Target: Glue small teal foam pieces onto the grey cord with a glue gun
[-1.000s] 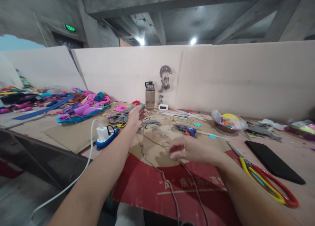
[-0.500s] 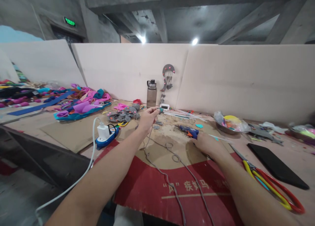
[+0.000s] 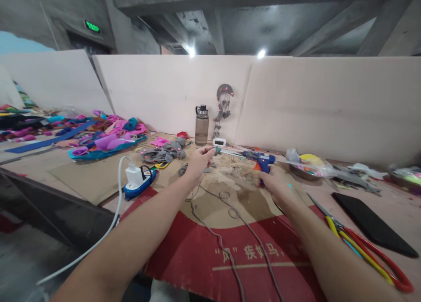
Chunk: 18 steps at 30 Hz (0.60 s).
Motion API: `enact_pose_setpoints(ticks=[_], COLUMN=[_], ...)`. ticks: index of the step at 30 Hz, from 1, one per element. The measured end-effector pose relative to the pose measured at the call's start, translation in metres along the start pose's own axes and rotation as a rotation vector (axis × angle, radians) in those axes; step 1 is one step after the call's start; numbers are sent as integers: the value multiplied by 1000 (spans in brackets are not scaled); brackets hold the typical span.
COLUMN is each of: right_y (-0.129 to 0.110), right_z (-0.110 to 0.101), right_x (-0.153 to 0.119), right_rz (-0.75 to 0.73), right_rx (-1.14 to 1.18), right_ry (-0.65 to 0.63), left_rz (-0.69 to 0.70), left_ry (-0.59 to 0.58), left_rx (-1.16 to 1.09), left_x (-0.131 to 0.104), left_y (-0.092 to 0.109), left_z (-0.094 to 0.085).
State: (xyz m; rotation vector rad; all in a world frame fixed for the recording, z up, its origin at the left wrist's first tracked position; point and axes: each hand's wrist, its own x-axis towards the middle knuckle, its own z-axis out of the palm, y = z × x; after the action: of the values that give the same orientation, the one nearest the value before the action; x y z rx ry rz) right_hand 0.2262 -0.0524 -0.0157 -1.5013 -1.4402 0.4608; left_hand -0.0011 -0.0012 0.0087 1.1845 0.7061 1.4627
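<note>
Pinched in my left hand is a small green piece, held above the brown cardboard. My right hand is wrapped round the handle of a blue glue gun, which is raised off the cardboard with its nozzle pointing left toward the green piece. A gap separates the nozzle from that piece. A grey cord with small loops hangs below my left hand and runs down over the red part of the cardboard.
Scissors and a black phone lie at the right. A bottle stands at the back. Left are a power strip, grey felt pieces and coloured fabric. A bowl sits back right.
My right hand has lifted the glue gun off the cardboard and turned it more level, its nozzle closer to the green piece. My left hand has barely moved.
</note>
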Motion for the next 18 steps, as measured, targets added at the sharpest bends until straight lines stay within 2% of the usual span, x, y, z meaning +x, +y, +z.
enact_pose_setpoints(ticks=[3,6,12,18], right_y=[-24,-44,-55,-55], right_z=[3,4,9,14], right_x=[-11,-22,-35,-40], right_rz=[37,26,-123,-200], right_rx=[336,469,422,220], right_ry=[18,-94,-119,-113], left_rz=[-15,-25,-25,-46], left_ry=[58,80,60,46], left_rx=[-20,-17,28,54], left_x=[1,1,0,-3], left_y=[1,0,-6,-9], left_z=[-1,-1,0,4])
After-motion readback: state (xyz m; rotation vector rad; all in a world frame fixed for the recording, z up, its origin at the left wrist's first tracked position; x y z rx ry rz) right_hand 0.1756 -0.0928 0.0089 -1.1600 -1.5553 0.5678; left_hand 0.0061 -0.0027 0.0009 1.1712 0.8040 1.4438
